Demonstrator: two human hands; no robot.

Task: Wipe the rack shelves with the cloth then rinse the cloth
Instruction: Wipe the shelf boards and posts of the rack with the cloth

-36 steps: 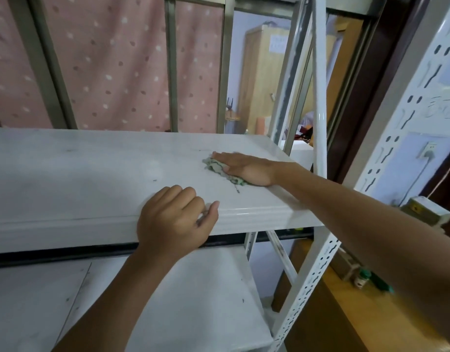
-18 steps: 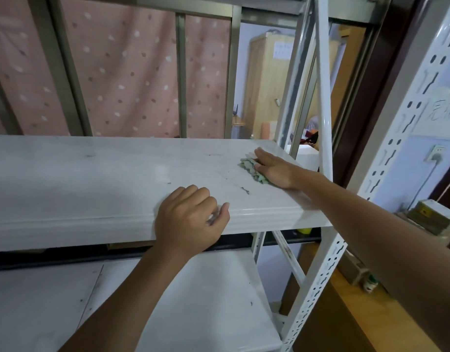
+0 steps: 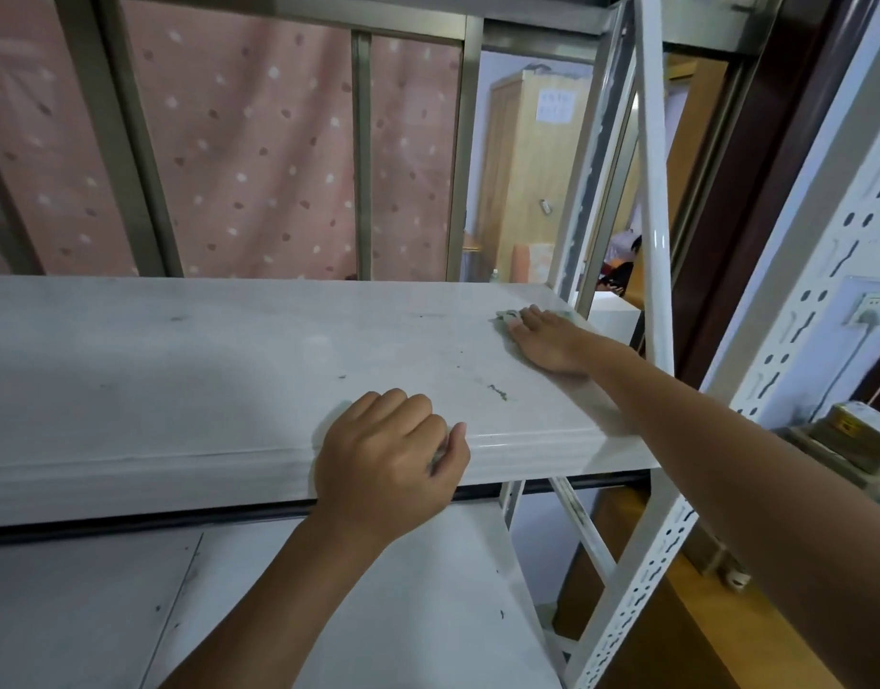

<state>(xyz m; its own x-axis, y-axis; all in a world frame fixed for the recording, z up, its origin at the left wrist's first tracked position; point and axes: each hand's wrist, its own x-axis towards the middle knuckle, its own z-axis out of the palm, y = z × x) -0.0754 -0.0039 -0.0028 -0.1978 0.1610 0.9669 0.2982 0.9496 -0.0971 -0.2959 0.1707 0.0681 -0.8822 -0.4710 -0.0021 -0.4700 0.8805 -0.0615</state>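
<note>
- Presently wiping: right hand [image 3: 547,343] flat, pressing the cloth [image 3: 506,317] under its fingertips; left hand [image 3: 388,460] clenched over the shelf [image 3: 179,370] edge.
- Next, probably sweep toward the green smear [image 3: 497,391] between the hands.

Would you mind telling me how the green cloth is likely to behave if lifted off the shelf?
Probably floppy: the cloth lies crumpled flat under the right hand. Likely light, since it bunches small beneath the fingers. It seems to slide easily on the smooth shelf.

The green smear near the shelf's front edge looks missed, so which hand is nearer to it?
Left. The left hand grips the front edge just beside the green smear; the right hand presses the cloth farther back.
</note>
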